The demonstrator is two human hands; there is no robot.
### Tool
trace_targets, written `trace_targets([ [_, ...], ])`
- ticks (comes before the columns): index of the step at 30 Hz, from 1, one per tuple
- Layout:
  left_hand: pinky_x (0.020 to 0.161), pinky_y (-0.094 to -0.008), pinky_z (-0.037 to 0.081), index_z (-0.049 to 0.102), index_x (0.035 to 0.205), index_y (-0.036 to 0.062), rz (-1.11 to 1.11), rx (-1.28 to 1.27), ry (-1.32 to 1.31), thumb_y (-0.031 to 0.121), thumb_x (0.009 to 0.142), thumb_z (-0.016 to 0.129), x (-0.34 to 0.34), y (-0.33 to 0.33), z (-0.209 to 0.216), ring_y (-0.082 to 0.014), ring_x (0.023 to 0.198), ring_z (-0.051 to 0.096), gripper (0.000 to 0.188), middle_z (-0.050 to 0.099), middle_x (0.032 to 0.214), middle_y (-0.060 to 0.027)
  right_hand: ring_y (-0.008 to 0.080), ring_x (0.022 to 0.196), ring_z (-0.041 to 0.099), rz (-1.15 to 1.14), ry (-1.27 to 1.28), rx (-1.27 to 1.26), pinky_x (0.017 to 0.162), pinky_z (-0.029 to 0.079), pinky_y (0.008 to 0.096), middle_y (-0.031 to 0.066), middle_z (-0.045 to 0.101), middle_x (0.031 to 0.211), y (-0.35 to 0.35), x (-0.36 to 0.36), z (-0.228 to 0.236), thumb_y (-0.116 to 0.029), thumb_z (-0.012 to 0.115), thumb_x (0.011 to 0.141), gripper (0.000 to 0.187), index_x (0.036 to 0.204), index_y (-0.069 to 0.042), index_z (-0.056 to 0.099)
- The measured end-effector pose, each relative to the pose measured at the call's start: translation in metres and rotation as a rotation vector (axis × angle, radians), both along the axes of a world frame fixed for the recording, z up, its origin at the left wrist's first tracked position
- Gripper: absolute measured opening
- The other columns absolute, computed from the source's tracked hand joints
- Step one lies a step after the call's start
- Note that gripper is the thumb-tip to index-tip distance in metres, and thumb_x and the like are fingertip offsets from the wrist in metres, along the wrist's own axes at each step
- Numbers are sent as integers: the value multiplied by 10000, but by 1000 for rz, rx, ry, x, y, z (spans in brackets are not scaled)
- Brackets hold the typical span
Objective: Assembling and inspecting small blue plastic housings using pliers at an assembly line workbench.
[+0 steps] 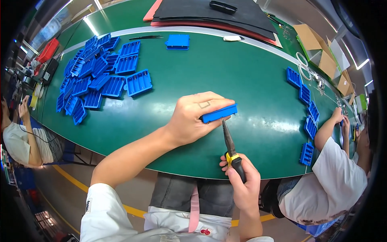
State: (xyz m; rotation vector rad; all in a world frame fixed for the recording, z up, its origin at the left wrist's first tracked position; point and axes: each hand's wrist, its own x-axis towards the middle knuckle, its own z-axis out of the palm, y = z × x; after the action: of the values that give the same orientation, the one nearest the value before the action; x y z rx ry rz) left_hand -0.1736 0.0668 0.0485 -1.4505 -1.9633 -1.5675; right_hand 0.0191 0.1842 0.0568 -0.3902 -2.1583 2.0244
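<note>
My left hand [198, 115] is closed around a blue plastic battery holder [220, 113], held on edge above the green table, so its slots are turned out of sight. In my right hand [244, 179] is a pair of long-nose pliers [229, 139] with yellow and black handles. The plier tips point up and end at the lower edge of the holder, close to my left fingers. Whether the tips touch the holder or grip anything there, I cannot tell.
A heap of blue battery holders [94, 66] lies at the left, and a single one [177, 42] farther back. More form a row [310, 121] at the right, beside a co-worker [326, 181]. Tweezers [146, 37], black sheets [197, 16] and cardboard boxes [318, 46] lie beyond.
</note>
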Motion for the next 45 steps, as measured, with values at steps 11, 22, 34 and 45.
trace_targets([
  [11,663,-297,554,700,1042,34,7,9,-37,22,721,775,1,1,-4,-237,780,687,329,707,908,-118,154,835,594,6,11,11,728,473,255,129,620,1006,1,-1,-3,36,565,866,161,1018,85,585],
  [22,641,-298,548,698,1028,23,17,-14,6,16,714,778,3,2,-2,-235,760,680,324,703,897,-117,155,819,587,18,38,54,715,467,257,132,615,994,2,-1,-3,28,564,869,157,1015,86,577],
  [34,641,-303,550,694,1042,30,-1,10,22,5,709,776,3,1,-4,-245,773,680,343,697,907,-110,137,802,564,-21,34,7,699,455,247,129,603,997,-2,1,-3,30,546,866,155,1010,82,572],
  [45,659,-322,552,686,1032,48,-12,-24,62,-9,694,753,2,-2,-1,-258,779,675,349,686,912,-97,165,686,504,39,-38,57,625,416,278,109,546,864,-3,5,-3,19,542,866,86,944,56,544],
])
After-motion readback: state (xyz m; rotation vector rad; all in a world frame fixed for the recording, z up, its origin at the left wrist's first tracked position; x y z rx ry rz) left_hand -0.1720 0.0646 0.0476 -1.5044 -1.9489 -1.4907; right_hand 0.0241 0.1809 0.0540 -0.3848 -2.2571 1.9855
